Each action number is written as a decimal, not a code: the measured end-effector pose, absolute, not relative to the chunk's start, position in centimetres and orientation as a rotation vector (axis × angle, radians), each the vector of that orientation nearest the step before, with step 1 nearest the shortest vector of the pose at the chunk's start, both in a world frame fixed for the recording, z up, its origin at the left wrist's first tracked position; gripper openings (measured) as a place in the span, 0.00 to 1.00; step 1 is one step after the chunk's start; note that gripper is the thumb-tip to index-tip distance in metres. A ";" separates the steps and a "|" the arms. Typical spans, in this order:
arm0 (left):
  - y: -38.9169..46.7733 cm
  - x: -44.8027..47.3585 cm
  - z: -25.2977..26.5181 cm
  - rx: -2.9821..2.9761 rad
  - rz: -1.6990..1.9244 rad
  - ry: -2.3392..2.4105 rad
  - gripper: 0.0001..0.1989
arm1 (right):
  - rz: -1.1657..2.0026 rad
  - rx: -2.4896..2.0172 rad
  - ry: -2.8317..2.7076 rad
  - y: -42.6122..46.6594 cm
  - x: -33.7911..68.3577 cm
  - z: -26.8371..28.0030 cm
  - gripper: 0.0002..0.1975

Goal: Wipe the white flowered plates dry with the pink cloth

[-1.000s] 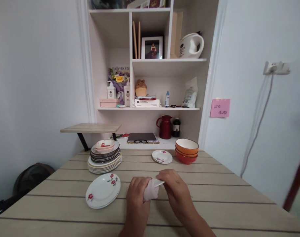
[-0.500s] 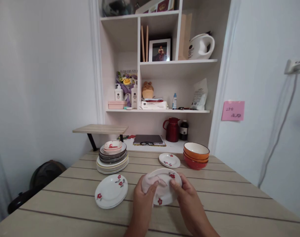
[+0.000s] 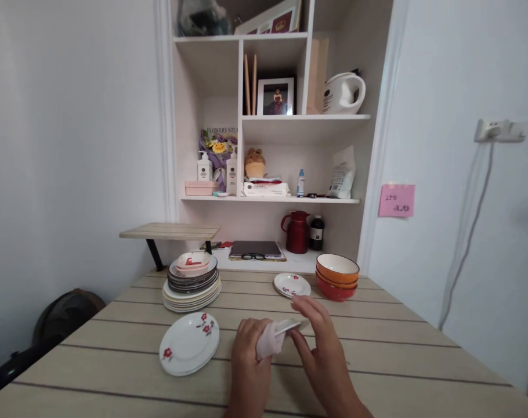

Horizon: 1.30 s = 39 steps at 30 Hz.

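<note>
Above the middle of the table, a small white plate point(image 3: 288, 327) is tilted so that it shows almost edge-on. My left hand point(image 3: 252, 345) is closed around its left side through a pale pink cloth point(image 3: 269, 341). On the other side, my right hand point(image 3: 318, 342) has its thumb against the plate's near edge and its fingers round the far right part, loosely curved. Left of my hands lie flat white plates with red flowers point(image 3: 188, 345), stacked. Beyond my hands is a small stack of similar flowered plates point(image 3: 291, 284).
A tall stack of plates point(image 3: 192, 290) topped by small square dishes point(image 3: 193, 262) stands at the back left. Orange and red bowls point(image 3: 337, 270) are stacked at the back right. Behind the table are a closed laptop point(image 3: 255, 249), a red thermos jug point(image 3: 297, 232) and a dark bottle point(image 3: 317, 233).
The plate has turned from facing me to nearly edge-on. My left hand has rolled over with the cloth, and my right fingers have spread from their tight pinch. The view has shifted slightly.
</note>
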State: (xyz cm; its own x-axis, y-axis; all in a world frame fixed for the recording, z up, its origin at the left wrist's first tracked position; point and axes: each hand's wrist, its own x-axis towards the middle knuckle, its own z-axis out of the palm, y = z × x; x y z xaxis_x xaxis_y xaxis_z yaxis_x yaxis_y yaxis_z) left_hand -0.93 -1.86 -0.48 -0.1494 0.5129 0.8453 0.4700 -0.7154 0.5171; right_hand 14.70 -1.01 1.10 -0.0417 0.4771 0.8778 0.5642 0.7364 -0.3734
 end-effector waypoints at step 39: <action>-2.1 -1.3 0.2 1.623 1.985 1.140 0.10 | 0.076 -0.892 -1.665 -1.1 14.7 1.8 0.15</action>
